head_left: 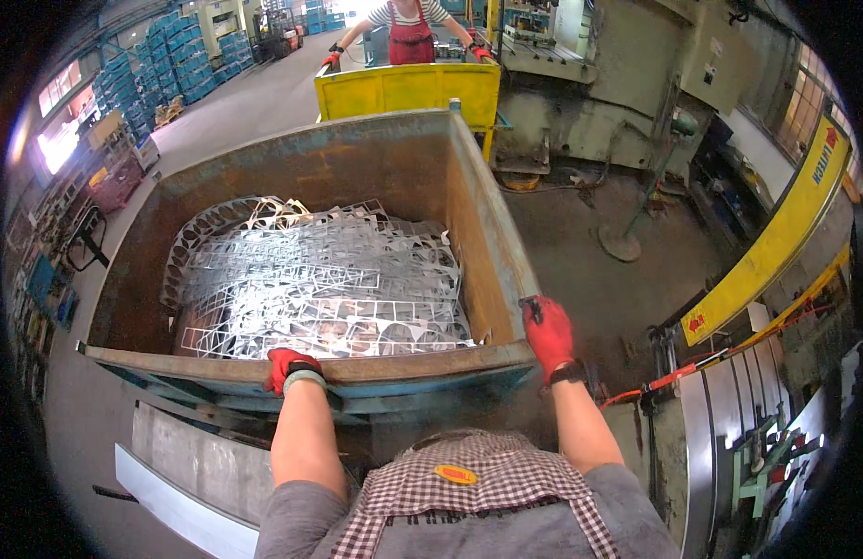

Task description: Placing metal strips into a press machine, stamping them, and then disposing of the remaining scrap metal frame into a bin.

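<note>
Right now your left hand [290, 366], in a red glove, is clamped over the near rim of the rusty steel bin [394, 172]. Your right hand [549, 334], gloved too, grips the bin's near right corner. Punched sheet-metal scrap [324, 284] lies heaped inside the bin. Beyond its far wall, another person holds a yellow cart [408, 90].

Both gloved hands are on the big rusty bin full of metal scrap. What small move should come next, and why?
Probably move the right hand fully onto the near rim of the bin, level with the left hand. It sits at the corner, so the grip looks uneven, and the bin carries much punched sheet scrap.
</note>
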Action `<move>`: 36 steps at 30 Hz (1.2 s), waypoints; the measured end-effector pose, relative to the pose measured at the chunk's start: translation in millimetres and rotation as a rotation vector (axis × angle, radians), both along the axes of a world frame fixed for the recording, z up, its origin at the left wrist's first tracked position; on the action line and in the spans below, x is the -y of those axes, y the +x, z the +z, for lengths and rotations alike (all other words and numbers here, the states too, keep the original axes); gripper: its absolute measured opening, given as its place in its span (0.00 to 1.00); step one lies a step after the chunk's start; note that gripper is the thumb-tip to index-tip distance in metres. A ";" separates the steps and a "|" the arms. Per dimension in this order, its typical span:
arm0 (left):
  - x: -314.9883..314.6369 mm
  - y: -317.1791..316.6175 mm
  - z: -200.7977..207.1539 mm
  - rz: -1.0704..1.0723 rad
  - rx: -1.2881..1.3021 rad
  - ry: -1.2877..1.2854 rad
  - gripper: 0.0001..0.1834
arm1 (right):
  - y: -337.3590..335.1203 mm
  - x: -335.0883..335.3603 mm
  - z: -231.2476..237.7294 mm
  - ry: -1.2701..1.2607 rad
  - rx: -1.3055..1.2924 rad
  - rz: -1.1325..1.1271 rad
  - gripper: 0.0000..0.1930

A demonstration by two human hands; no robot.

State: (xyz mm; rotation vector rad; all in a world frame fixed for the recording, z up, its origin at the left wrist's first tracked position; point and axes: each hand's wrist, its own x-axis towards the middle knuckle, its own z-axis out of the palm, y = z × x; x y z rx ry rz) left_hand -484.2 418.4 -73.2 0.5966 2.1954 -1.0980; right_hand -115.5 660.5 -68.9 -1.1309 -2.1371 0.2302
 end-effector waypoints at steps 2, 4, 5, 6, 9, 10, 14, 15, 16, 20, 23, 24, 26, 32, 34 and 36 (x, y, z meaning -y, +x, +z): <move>1.9 -1.1 -2.3 -0.002 0.011 -0.028 0.22 | -1.1 -2.4 -4.1 0.067 0.031 -0.016 0.13; 3.6 -4.1 -7.0 -0.081 -0.027 -0.023 0.20 | -1.4 -4.5 -7.4 0.057 0.031 0.004 0.13; 5.9 -4.6 -10.6 -0.169 -0.071 0.006 0.18 | -1.2 -5.4 -8.5 0.052 0.039 0.004 0.13; 5.5 -7.8 -13.3 -0.184 -0.067 -0.007 0.18 | -1.4 -5.4 -9.5 0.045 0.030 0.007 0.13; 3.9 -14.8 -21.1 -0.100 0.008 -0.088 0.22 | -2.0 -4.0 -9.7 0.051 0.007 -0.004 0.12; 3.2 -15.9 -22.9 -0.061 0.027 -0.101 0.23 | -2.1 -3.4 -8.7 0.051 0.009 0.000 0.13; 2.6 -13.5 -23.4 -0.058 0.002 -0.100 0.22 | -3.3 -1.4 -1.8 0.092 -0.002 0.017 0.13; 2.9 -12.0 -22.1 -0.070 -0.001 -0.086 0.22 | -3.2 -1.1 0.3 0.076 0.000 0.021 0.13; 3.1 -10.4 -20.6 -0.083 -0.003 -0.071 0.22 | -2.9 -0.6 2.4 0.061 0.001 0.025 0.13; 4.3 -7.3 -16.2 -0.042 -0.022 0.043 0.22 | -1.0 0.7 7.7 -0.021 0.021 0.062 0.13; 4.9 -8.2 -18.1 0.008 -0.029 0.046 0.22 | -1.8 0.9 5.2 0.001 0.021 0.026 0.14; 5.4 -9.6 -19.5 0.018 -0.032 0.046 0.22 | -2.5 0.6 3.2 0.025 0.030 0.014 0.14; 6.9 -13.3 -23.3 -0.022 -0.027 0.009 0.22 | -4.2 -0.3 -1.4 0.073 0.043 -0.009 0.14; 7.3 -26.5 -43.8 -0.147 -0.007 -0.125 0.22 | -3.1 -2.6 -6.7 0.093 0.021 -0.012 0.15; 5.5 -29.4 -49.8 -0.133 -0.047 -0.091 0.21 | -1.9 -1.8 -4.8 0.046 0.043 -0.033 0.15; 5.2 -30.2 -50.0 -0.106 -0.048 -0.081 0.22 | -2.1 -1.1 -2.4 0.031 0.039 -0.036 0.15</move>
